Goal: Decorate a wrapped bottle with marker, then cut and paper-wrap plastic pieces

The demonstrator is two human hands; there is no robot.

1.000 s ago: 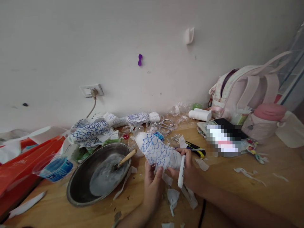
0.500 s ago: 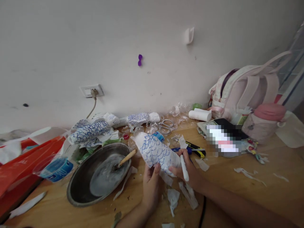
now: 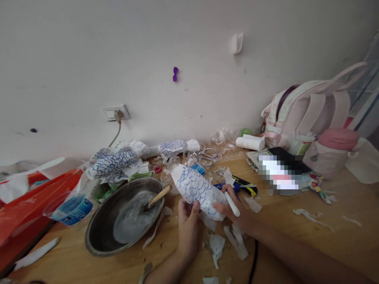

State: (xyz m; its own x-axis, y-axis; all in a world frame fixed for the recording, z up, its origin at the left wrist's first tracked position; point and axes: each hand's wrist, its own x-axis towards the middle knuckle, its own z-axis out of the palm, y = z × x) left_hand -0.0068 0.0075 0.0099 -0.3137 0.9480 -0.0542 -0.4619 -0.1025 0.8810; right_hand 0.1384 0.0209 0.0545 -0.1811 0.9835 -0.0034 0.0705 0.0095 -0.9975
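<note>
A white paper-wrapped fish (image 3: 199, 190) with blue drawn scales is held tilted above the table, its narrower end toward the upper left. My left hand (image 3: 188, 221) grips its lower edge, thumb on the near face and fingers hidden behind. My right hand (image 3: 233, 213) closes round the wider right end of the fish. A white marker (image 3: 232, 204) is tucked in that same hand, pointing down and to the right; its tip is hidden. Just behind my right hand lie a blue-handled tool (image 3: 219, 186) and a yellow-and-black utility knife (image 3: 245, 186).
Left of my hands stands a metal basin (image 3: 97, 240) of milky liquid with a wooden-handled brush (image 3: 160, 196). Two more scaled paper forms (image 3: 114, 162) (image 3: 173, 147) lie along the wall near scissors (image 3: 208, 157). Torn paper (image 3: 217, 248) litters the table. A pink backpack (image 3: 316, 108) sits right.
The paper fish and my right hand with the marker have shifted slightly right and down. The marker is a little more slanted. Both hands keep their hold.
</note>
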